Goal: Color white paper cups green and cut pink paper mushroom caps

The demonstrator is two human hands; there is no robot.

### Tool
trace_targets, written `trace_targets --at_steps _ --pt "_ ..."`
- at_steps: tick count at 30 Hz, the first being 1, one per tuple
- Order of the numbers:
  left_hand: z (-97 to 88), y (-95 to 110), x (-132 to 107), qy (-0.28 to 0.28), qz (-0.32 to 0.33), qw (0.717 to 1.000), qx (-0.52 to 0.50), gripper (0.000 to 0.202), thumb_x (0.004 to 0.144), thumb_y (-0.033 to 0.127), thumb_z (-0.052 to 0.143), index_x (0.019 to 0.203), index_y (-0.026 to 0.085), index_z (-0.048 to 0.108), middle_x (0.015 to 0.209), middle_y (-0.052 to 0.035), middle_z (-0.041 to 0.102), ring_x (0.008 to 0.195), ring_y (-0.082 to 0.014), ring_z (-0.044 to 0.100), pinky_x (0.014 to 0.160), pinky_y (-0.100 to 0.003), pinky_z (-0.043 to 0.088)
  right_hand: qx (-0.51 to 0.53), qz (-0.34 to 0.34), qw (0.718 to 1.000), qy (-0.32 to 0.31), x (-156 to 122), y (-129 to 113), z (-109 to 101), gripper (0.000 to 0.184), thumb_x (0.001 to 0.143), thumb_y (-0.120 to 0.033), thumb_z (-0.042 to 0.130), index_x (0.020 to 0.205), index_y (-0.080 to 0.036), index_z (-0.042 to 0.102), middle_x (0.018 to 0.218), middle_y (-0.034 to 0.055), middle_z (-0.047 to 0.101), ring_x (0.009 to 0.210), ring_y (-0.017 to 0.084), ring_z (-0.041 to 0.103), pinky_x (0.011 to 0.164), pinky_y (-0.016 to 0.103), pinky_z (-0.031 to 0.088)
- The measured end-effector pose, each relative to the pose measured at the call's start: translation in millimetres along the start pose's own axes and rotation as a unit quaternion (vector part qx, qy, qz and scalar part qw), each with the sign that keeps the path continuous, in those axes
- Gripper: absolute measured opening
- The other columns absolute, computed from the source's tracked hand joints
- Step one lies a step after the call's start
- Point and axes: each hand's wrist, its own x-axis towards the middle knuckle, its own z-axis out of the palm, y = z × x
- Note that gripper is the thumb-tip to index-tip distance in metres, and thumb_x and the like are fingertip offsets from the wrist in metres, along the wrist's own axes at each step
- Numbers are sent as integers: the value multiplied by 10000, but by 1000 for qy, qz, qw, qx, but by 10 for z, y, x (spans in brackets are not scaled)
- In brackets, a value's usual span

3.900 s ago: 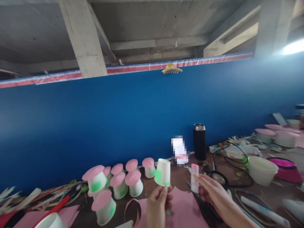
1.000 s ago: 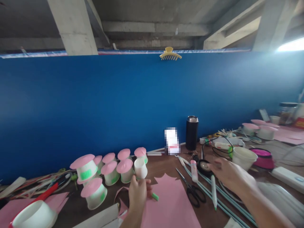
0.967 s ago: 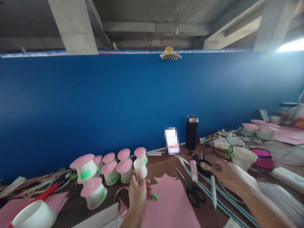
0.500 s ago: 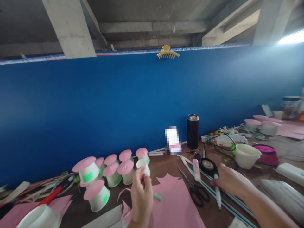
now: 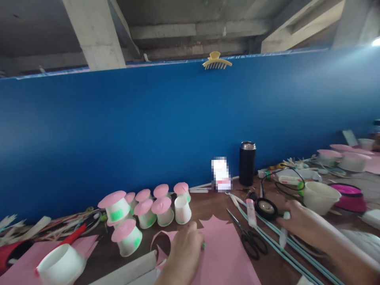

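My left hand [image 5: 187, 250] is low over a sheet of pink paper [image 5: 225, 253], fingers closed on a small green marker cap [image 5: 203, 245], of which only one end shows. My right hand [image 5: 299, 221] grips a white marker [image 5: 283, 233] with its green tip downward. Just beyond my left hand, a plain white paper cup [image 5: 182, 210] stands upside down. To its left are several upturned cups topped with pink paper discs [image 5: 124, 230], some with green patches on their sides. Black-handled scissors [image 5: 252, 241] lie open to the right of the pink sheet.
A black flask [image 5: 247, 163] stands by the blue partition [image 5: 148, 126], near a blurred-out upright object [image 5: 221, 174]. A glue stick [image 5: 251, 213], a tape roll [image 5: 266, 208] and pale blue strips [image 5: 276, 245] lie rightward. A white bowl [image 5: 320, 197] sits beyond my right hand; a white cup [image 5: 61, 264] is front left.
My left hand has come down from beside the plain white cup onto the pink sheet and closed on the green cap lying there. The view has shifted slightly; my right hand still holds the marker.
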Motion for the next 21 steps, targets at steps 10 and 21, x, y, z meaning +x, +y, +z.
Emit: trace_targets --at_steps 10,21 --pt "136 -51 139 58 -53 996 30 422 868 39 338 1169 205 582 992 -71 652 908 -231 628 714 -327 472 105 55 991 69 -87 -767 -310 559 713 -489 535 1161 -155 527 678 36 674 666 255 663 636 351 476" --pt "-187 25 51 -18 25 998 -48 195 844 176 465 730 197 621 839 -34 667 806 -183 615 713 -280 433 271 -20 959 85 -320 -1118 -80 522 820 -488 527 1257 -211 459 759 12 697 629 190 670 612 295 509"
